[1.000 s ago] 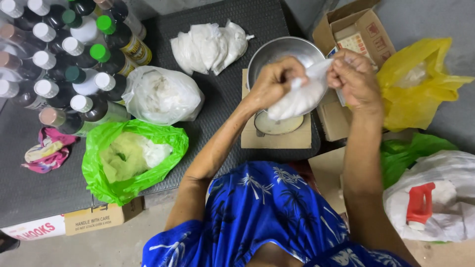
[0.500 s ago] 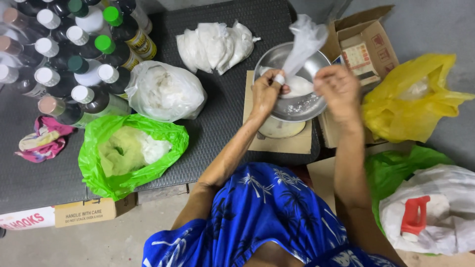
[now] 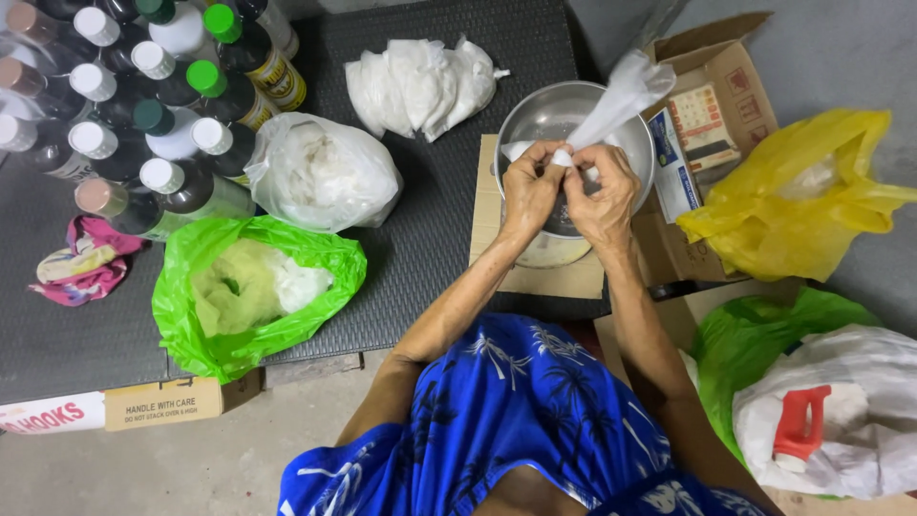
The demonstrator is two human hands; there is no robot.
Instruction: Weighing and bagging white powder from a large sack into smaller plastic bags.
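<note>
Bench (image 3: pixel 430 239): dark woven surface, carries most items; cartons tucked under its near edge.
Green bag (image 3: pixel 250 291): open, near left of bench, pale contents inside.
Yellow bag (image 3: pixel 793 205): crumpled, far right, off the bench.
Carton (image 3: pixel 716 105): open, just right of the bowl.
White sack (image 3: pixel 320 172): tied, lies between the bottles and the bench centre.
Bottles (image 3: pixel 143 105): capped cluster, far left corner, upright.
Filled pouches (image 3: pixel 420 84): small pile of white packets, far side of bench, left of the bowl.
Bowl (image 3: pixel 544 119): steel, rests on a cardboard sheet (image 3: pixel 535 277); directly under both hands.
Left hand (image 3: pixel 530 191): closed, fingertips pinching the neck of the pouch from the left.
Right hand (image 3: pixel 602 196): closed, pinching the same neck from the right; knuckles nearly touch the left hand.
Pouch (image 3: pixel 616 96): clear plastic; loose top runs up and away to the right from the pinch point, over the bowl rim. Filled part is hidden below the hands.
Key relation: the pouch's long axis slants from the hands toward the far right; both hands meet at its neck, neither plainly nearer.
</note>
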